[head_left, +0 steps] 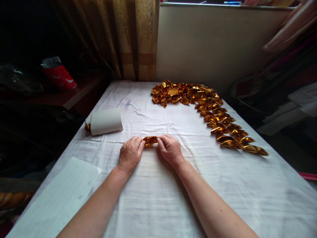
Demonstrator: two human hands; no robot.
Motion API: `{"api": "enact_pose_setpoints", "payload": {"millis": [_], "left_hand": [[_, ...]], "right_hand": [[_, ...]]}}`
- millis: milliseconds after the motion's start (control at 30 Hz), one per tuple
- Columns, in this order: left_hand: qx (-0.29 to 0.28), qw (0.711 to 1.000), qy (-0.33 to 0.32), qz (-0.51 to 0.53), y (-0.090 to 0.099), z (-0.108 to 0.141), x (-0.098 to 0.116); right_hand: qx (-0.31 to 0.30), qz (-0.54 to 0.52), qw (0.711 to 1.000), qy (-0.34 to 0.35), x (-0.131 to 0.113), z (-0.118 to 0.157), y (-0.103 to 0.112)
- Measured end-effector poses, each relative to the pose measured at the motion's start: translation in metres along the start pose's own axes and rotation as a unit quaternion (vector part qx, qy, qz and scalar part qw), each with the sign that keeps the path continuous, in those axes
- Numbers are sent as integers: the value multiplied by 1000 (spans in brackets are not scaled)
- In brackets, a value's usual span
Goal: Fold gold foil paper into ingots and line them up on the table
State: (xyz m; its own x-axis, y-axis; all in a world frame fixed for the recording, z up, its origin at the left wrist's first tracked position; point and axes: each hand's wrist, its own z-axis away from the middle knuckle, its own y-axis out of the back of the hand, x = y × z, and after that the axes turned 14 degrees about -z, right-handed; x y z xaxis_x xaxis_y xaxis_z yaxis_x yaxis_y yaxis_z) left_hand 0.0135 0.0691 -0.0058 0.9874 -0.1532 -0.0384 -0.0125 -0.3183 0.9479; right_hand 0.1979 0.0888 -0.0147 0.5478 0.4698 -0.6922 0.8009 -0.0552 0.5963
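Observation:
Between my two hands, just above or on the white cloth, is a folded gold foil paper piece. My left hand pinches its left end with thumb and fingers. At the opposite end, my right hand grips it the same way. The piece looks narrow, shiny and creased, and my fingertips cover both tips. Many similar folded gold pieces lie in overlapping rows along the right side of the table. They join a heap of gold pieces at the far edge.
On the cloth-covered table, a curled pale sheet with some gold at its open end stands left. Lined paper lies near the left edge. A red container is on a side table. A curtain hangs behind.

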Motion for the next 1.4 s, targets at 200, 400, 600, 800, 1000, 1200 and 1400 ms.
{"api": "enact_pose_setpoints", "payload": {"millis": [200, 400, 600, 800, 1000, 1200, 1400], "left_hand": [[10, 999, 34, -7, -1, 0, -1], [47, 999, 4, 15, -3, 1, -2], [48, 999, 0, -5, -3, 0, -1], [47, 999, 16, 6, -2, -1, -3], [59, 998, 3, 8, -1, -2, -6], [73, 995, 16, 60, -1, 0, -5], [114, 986, -5, 124, -4, 1, -7]], "right_hand": [[-20, -25, 998, 58, 1, 0, -1], [-26, -20, 998, 49, 4, 0, 0], [-35, -19, 998, 51, 4, 0, -2], [-28, -30, 998, 37, 5, 0, -1], [19, -76, 997, 0, 3, -1, 1], [27, -48, 998, 26, 7, -3, 5], [43, -23, 997, 58, 6, -2, 5]]}}
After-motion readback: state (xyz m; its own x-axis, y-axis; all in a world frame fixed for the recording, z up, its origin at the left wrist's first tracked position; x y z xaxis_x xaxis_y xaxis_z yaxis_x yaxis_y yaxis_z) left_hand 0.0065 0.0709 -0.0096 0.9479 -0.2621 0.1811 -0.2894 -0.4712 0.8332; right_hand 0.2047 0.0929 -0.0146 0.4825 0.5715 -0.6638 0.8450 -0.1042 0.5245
